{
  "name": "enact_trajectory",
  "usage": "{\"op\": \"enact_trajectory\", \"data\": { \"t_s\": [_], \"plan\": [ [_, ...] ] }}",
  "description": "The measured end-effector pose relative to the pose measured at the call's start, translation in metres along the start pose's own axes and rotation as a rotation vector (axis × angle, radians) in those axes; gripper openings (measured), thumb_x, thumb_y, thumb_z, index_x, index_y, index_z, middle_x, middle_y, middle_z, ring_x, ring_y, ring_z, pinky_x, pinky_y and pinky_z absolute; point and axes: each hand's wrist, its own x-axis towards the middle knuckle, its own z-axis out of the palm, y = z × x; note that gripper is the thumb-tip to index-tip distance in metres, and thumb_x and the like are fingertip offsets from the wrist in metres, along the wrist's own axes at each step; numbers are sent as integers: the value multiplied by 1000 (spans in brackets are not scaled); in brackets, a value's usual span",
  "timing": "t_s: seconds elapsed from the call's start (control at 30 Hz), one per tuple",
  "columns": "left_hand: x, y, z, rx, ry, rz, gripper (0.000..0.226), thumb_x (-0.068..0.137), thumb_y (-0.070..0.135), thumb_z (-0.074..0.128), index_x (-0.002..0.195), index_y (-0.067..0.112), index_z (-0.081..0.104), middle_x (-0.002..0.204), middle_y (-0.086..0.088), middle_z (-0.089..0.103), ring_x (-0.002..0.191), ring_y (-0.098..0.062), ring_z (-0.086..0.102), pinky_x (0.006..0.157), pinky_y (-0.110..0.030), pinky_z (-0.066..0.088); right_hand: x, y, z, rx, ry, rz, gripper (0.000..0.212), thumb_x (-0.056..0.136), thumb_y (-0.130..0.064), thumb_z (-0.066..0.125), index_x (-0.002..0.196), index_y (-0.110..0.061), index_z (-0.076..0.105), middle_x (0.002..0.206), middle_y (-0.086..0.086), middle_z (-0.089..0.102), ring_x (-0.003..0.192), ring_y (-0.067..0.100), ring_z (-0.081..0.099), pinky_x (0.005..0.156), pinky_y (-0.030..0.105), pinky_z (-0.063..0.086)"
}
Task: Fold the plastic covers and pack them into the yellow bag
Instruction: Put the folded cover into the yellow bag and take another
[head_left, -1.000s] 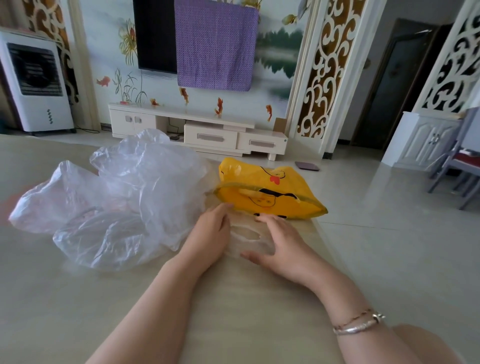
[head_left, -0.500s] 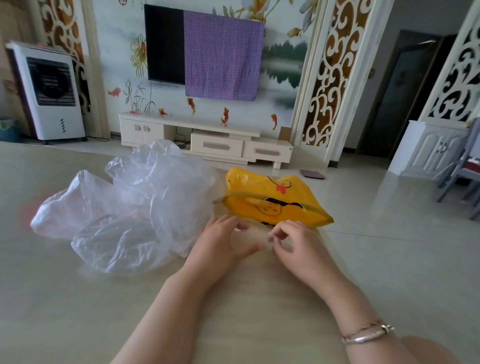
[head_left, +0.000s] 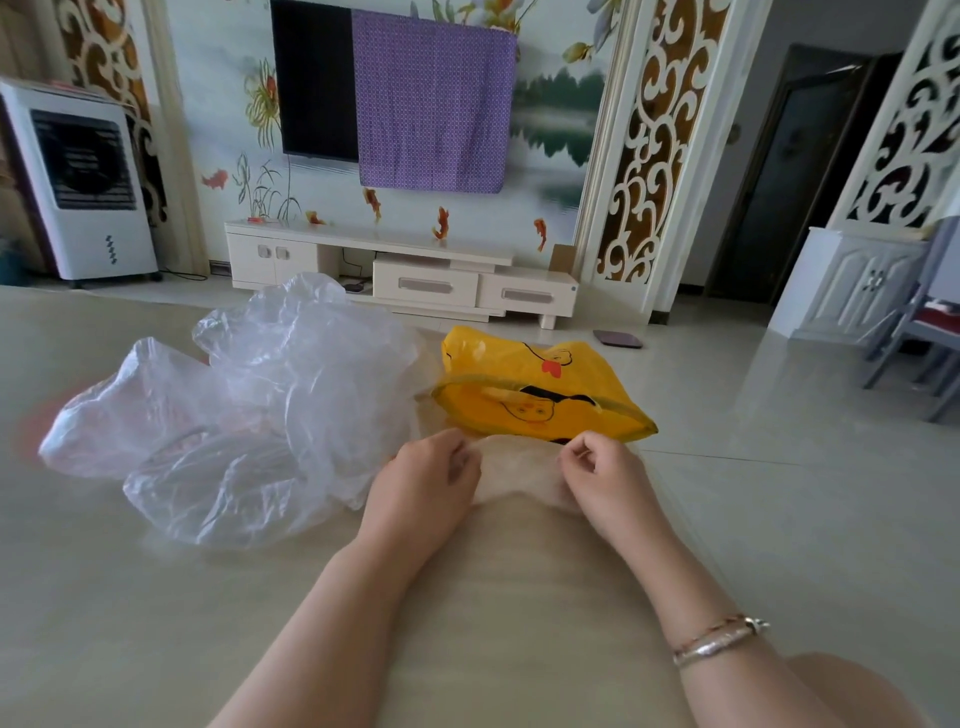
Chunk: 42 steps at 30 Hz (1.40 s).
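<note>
My left hand (head_left: 423, 480) and right hand (head_left: 605, 475) both pinch the folded plastic cover (head_left: 519, 470), fingers curled on its far edge, lifting it just in front of the yellow bag (head_left: 540, 395). I'd keep the pinch even so the folds hold, then aim for the bag's mouth. A moment ago my fingers were barely closing on it; now it's raised. The loose covers (head_left: 249, 421) wait left on the surface (head_left: 467, 597).
</note>
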Motion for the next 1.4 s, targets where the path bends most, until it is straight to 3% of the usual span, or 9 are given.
{"op": "enact_trajectory", "data": {
  "t_s": [0.1, 0.27, 0.5, 0.63, 0.7, 0.8, 0.93, 1.07, 1.4],
  "plan": [
    [0, 2, 1, 91, -31, -23, 22, 96, 35, 44, 80, 21, 45, 71, 4, 56, 69, -23, 52, 58, -32, 43, 3, 5, 7, -146, -3, 12, 18, 97, -28, 50, 82, -20, 56, 69, -5, 55, 70, 20, 57, 58, 31, 39],
    [2, 3, -5, 249, -154, -50, 28, 97, 41, 47, 119, 24, 47, 105, -1, 64, 96, -27, 61, 67, -30, 41, 6, 3, 8, -485, -19, -60, 14, 100, -32, 45, 91, -22, 47, 71, -10, 45, 76, 19, 50, 72, 33, 39],
    [9, -3, -12, 310, -183, -134, 48, 89, 51, 59, 127, 26, 44, 117, 0, 58, 106, -26, 57, 82, -34, 44, 10, 1, 5, -670, -114, -93, 26, 99, -45, 43, 104, -20, 45, 81, -6, 55, 80, 22, 53, 96, 41, 38],
    [7, 2, -6, 132, 123, 156, 31, 90, 26, 60, 121, 23, 58, 121, 6, 52, 114, -20, 47, 90, -34, 44, 11, -1, 6, -677, -113, -62, 26, 99, -46, 42, 99, -21, 41, 82, -5, 54, 83, 22, 55, 98, 42, 37],
    [5, 10, 0, 86, 143, 366, 30, 90, 20, 50, 114, 20, 67, 119, 5, 60, 114, -21, 51, 93, -36, 46, 11, -3, 7, -678, -102, -62, 25, 99, -45, 43, 96, -21, 38, 86, -4, 59, 88, 22, 58, 98, 42, 36],
    [0, 21, 14, 171, -48, 470, 51, 93, 36, 26, 128, 24, 62, 137, 8, 56, 133, -18, 44, 111, -36, 34, 10, -2, 7, -718, -79, -51, 29, 98, -49, 42, 101, -21, 44, 106, 0, 63, 106, 24, 59, 95, 41, 34],
    [-3, 17, 25, 336, -336, 349, 52, 102, 46, 14, 153, 35, 21, 160, 14, 15, 150, -14, 6, 120, -35, 4, 9, 1, 8, -785, -91, -18, 46, 98, -56, 35, 120, -17, 44, 125, 5, 50, 122, 27, 45, 94, 41, 34],
    [-5, 17, 22, 350, -479, 227, 48, 104, 44, 19, 152, 45, 13, 162, 12, 8, 150, -17, 5, 119, -43, 4, 7, 1, 7, -797, -80, 20, 50, 97, -57, 36, 122, -15, 43, 128, 8, 48, 122, 28, 45, 95, 40, 35],
    [-3, 21, 21, 384, -547, 197, 48, 103, 44, 20, 150, 48, 14, 162, 13, 6, 150, -16, 3, 118, -44, 2, 8, 5, 3, -674, -86, 89, 55, 95, -60, 35, 120, -13, 49, 127, 8, 51, 122, 27, 45, 94, 42, 36]
  ]
}}
